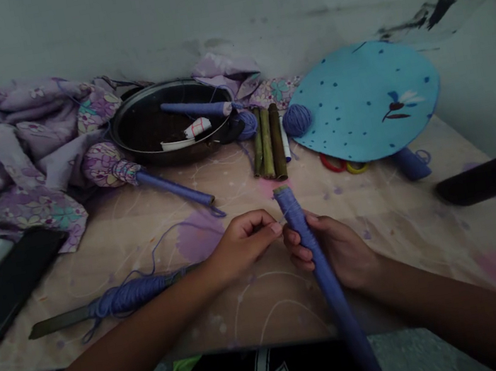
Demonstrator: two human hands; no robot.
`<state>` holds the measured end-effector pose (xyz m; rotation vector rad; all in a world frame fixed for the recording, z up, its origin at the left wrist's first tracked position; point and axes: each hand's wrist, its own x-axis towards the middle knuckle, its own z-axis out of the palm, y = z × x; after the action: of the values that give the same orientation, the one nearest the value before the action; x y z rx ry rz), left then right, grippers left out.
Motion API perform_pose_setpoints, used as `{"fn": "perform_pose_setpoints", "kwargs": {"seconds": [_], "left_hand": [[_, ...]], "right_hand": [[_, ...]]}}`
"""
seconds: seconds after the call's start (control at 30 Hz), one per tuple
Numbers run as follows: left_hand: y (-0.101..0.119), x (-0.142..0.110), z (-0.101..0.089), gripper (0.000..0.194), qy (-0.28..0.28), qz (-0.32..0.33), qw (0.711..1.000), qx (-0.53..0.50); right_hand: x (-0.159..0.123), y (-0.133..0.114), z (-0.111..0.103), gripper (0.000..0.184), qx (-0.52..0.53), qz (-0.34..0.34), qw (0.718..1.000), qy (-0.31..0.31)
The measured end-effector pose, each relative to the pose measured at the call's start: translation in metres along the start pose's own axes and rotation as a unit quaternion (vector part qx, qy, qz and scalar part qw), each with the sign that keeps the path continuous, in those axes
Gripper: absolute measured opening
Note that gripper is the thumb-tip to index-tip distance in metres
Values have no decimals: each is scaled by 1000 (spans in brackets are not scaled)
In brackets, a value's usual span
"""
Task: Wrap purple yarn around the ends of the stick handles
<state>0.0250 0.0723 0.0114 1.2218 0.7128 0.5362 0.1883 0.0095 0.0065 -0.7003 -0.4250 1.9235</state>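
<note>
My right hand [343, 248] is wrapped round a stick covered in purple yarn [323, 261]. The stick slants from its bare greenish upper end down past the table's front edge. Just left of its upper part, my left hand [250, 239] is closed in a pinch on a thin thread, which runs across to the wrapped stick. The tips of both hands nearly meet there. Beneath my left forearm lies a flat stick wound loosely with purple yarn [128, 295], partly hidden by the arm. Its loose strand trails over the tablecloth.
Behind my hands are a dark pan [151, 154], bare greenish sticks [266, 144], a purple yarn ball [297, 120] and a blue oval fan [358, 102]. Floral cloth [5, 145] and a black phone [16, 284] lie left; a dark tube-like object [486, 176] lies right.
</note>
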Motion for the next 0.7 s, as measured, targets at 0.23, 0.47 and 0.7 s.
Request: {"fn": "perform_pose_setpoints", "kwargs": {"seconds": [0.23,0.47,0.7], "left_hand": [[15,-7,-9,25,10,18,996,85],[22,-6,-14,23,35,26,994,102],[11,4,-14,24,50,36,995,78]], "right_hand": [[-2,0,7,16,-56,-50,994,78],[-5,-1,9,18,-54,-49,996,57],[-7,0,3,18,-7,27,999,-29]]}}
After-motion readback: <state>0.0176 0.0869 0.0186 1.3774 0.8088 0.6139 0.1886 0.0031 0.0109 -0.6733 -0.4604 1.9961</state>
